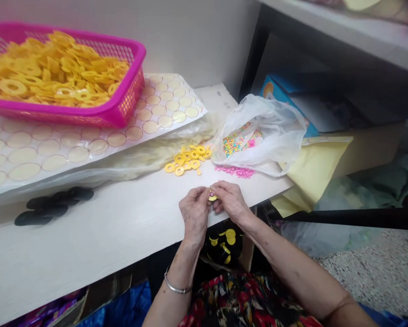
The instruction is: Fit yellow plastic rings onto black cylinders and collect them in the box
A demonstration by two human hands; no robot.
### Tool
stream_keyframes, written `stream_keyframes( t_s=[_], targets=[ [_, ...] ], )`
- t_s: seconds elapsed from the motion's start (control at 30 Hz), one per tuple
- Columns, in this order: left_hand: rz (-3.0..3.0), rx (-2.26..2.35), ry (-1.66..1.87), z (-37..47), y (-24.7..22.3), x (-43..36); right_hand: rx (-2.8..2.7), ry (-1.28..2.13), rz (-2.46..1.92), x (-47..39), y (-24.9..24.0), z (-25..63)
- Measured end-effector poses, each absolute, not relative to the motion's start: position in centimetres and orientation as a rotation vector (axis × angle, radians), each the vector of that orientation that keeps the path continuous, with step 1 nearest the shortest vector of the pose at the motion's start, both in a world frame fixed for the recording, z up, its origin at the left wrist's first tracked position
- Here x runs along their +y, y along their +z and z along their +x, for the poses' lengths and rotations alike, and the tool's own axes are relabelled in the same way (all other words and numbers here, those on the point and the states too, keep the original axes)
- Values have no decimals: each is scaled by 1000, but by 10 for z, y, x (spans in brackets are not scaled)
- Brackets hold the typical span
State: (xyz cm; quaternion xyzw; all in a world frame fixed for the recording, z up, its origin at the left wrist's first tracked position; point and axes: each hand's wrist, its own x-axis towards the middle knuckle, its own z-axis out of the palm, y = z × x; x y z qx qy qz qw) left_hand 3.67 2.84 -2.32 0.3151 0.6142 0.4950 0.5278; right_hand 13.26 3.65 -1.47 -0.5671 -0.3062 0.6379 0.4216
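Head view: two bare hands meet over the near edge of a white table. My left hand (194, 210) and my right hand (231, 200) pinch one small yellow piece (212, 197) between their fingertips, a pink dot at its centre. Just beyond lies a loose pile of yellow rings (189, 159); to its right, small pink pieces (236, 172) lie before an open clear plastic bag (272, 131) holding multicoloured beads (239, 143). At far left, a pink basket (134, 86) full of yellow rings rests on printed sheets (77, 153). Black oval pieces (47, 206) lie nearer. Below the hands, a box holds black-and-yellow pieces (224, 243).
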Motion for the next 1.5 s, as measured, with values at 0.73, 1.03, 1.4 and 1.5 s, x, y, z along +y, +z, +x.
stream_keyframes(
  t_s=[0.73,1.03,1.4,1.5],
  targets=[
    [1657,976,1087,27,4,-14,-626,1794,-849,-41,0,200],
    [2128,759,979,59,24,-30,-819,1844,-881,-68,18,222],
    [2246,744,931,69,13,-51,-857,1751,-971,-80,12,225],
    [2216,746,893,71,5,-52,-733,1707,-992,-84,1,221]
  ],
)
